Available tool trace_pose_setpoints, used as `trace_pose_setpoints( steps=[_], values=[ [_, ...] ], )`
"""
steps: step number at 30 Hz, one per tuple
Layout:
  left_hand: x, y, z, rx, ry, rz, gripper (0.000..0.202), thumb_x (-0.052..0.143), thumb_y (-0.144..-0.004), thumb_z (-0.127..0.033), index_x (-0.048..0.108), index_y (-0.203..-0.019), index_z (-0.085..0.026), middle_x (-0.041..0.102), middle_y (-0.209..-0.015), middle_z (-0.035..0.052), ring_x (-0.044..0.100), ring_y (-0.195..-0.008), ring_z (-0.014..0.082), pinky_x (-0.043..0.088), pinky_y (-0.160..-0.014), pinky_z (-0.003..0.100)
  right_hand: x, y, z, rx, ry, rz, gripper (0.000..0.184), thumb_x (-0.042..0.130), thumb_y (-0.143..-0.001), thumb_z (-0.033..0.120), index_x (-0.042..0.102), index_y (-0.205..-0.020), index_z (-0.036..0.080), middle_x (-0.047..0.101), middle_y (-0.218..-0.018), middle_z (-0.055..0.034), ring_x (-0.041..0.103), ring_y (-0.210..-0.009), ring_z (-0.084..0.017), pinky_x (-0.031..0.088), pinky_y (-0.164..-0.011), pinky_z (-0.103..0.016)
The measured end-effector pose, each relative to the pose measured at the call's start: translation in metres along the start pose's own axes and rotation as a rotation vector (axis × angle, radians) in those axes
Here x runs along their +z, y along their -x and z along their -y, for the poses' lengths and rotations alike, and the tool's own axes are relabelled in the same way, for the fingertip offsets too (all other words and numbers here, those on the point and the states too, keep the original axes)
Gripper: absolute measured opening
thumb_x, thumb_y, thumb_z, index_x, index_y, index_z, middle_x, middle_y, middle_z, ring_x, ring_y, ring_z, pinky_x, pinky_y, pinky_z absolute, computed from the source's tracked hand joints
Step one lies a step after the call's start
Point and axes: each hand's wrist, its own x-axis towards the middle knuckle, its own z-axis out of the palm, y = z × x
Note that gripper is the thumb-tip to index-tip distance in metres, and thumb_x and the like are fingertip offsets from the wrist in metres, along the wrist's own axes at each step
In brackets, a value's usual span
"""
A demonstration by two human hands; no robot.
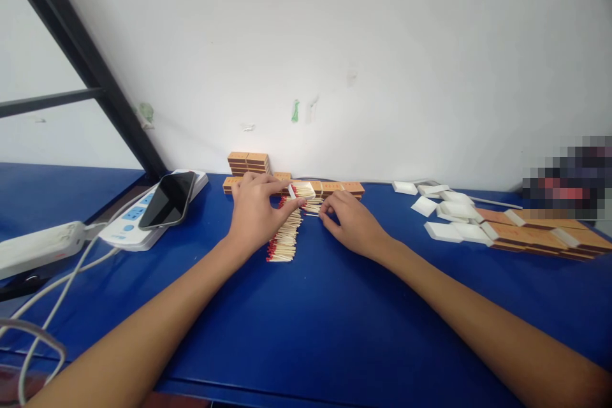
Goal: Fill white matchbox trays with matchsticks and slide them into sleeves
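Between the thumb and fingers of my left hand [255, 207] is a small white matchbox tray [310, 195] with red-tipped matches lying in it. Just to its right, my right hand [351, 220] has its thumb and fingertips pinched together at the ends of some loose matches [312, 208]; whether it grips any I cannot make out. Below the tray, a long pile of red-headed matches [285, 242] lies on the blue table, heads toward the left. Behind my hands runs a row of orange matchboxes [351, 187], partly hidden by my left hand.
A stack of matchboxes [248, 162] stands by the wall. On the right lie several white trays [442, 231] beside orange matchbox sleeves [511, 234]. At left, a phone [167, 201] rests on a power strip [127, 233], with white cables [71, 280] and a black metal frame [122, 121] nearby.
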Motion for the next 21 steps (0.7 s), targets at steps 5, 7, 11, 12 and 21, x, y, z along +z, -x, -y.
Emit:
trace_pose_setpoints(
  steps=[5,7,11,12,21],
  values=[
    [0.000,0.000,0.001,0.010,0.001,0.000,0.035,0.079,-0.087,-0.054,0.081,-0.111,-0.029,0.077,-0.111,0.0051,0.060,-0.109,0.0301,0.037,-0.096,0.047,0.001,0.000,0.002,0.045,0.002,-0.002,0.007,0.062,-0.098,0.023,0.060,-0.093,0.019,0.064,-0.099,-0.0097,0.061,-0.096,-0.027,0.050,-0.085,-0.042],
    [0.000,0.000,0.001,0.008,-0.002,0.003,0.035,0.079,-0.088,-0.055,0.081,-0.111,-0.029,0.077,-0.111,0.0048,0.060,-0.108,0.0300,0.037,-0.096,0.047,0.003,0.000,0.001,0.052,-0.008,0.009,0.008,0.061,-0.099,0.023,0.060,-0.092,0.019,0.064,-0.097,-0.0094,0.061,-0.095,-0.026,0.050,-0.085,-0.042],
    [0.000,0.000,0.001,0.011,-0.011,0.010,0.036,0.078,-0.088,-0.057,0.081,-0.111,-0.029,0.077,-0.112,0.0053,0.059,-0.109,0.0303,0.036,-0.097,0.047,0.006,-0.001,0.000,0.048,-0.023,0.031,0.009,0.060,-0.100,0.022,0.059,-0.091,0.020,0.064,-0.096,-0.0088,0.061,-0.092,-0.025,0.050,-0.083,-0.040],
    [0.000,0.000,0.001,0.012,-0.012,0.012,0.036,0.077,-0.089,-0.057,0.081,-0.111,-0.029,0.077,-0.112,0.0057,0.059,-0.109,0.0305,0.036,-0.097,0.047,0.005,0.000,-0.001,0.046,-0.022,0.040,0.010,0.060,-0.100,0.023,0.059,-0.091,0.020,0.064,-0.096,-0.0088,0.061,-0.091,-0.025,0.050,-0.082,-0.040],
    [0.004,0.001,0.004,0.052,-0.036,0.032,0.036,0.079,-0.088,-0.055,0.081,-0.111,-0.028,0.077,-0.111,0.0061,0.059,-0.107,0.0298,0.036,-0.095,0.047,-0.032,0.001,-0.007,0.037,-0.005,-0.080,0.011,0.056,-0.102,0.020,0.058,-0.091,0.021,0.062,-0.095,-0.0079,0.058,-0.094,-0.026,0.047,-0.085,-0.040]
  ],
)
